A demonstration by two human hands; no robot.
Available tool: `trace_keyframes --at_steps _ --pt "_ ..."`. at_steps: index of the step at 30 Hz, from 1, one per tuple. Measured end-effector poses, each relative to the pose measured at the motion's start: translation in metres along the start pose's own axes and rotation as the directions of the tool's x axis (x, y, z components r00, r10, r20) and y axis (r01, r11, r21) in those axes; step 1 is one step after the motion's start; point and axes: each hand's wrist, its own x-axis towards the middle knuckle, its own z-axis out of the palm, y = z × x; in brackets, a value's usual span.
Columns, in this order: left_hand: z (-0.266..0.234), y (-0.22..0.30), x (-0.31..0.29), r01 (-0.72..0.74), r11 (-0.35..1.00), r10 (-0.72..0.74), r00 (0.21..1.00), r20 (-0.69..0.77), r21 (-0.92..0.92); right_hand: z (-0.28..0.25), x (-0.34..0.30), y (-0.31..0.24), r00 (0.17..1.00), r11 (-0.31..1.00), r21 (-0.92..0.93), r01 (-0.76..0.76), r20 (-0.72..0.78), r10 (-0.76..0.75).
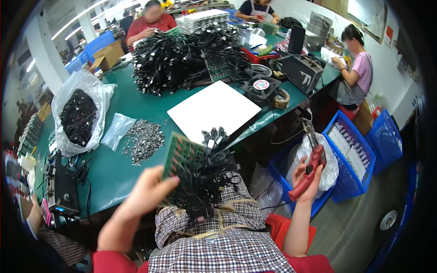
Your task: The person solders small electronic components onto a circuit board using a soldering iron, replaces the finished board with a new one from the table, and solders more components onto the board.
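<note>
My left hand (152, 186) grips a green circuit board panel (182, 152) by its left edge, thumb across its face. The panel stands tilted above my lap, and a bunch of black cables (214, 168) hangs from it. On the right, my right hand (306, 179) is wrapped round a red-handled tool (314, 164), well apart from the panel. The tool's narrow metal front end points up; its exact kind is not clear. A white sheet (214, 109) lies on the table just beyond the panel, and a heap of small grey parts (144, 140) lies left of it.
A big pile of black cables (161, 61) stands at the back of the green table (107, 182). At left are a clear bag of cables (61, 113) and a black box (63, 191). Blue crates (350, 154) stand on the floor at right. Several people sit around.
</note>
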Motion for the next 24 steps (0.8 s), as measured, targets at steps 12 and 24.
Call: trace_keyframes --at_steps 12,24 --pt "-0.011 0.067 0.126 -0.292 0.640 0.155 0.955 -0.252 -0.711 -0.009 -0.012 -0.022 0.990 0.993 -0.028 0.116 -0.076 -0.118" --pt "-0.006 -0.090 0.154 0.279 0.800 -0.264 0.959 0.106 -0.531 -0.023 -0.004 -0.026 0.979 0.989 -0.085 0.120 -0.155 -0.132"
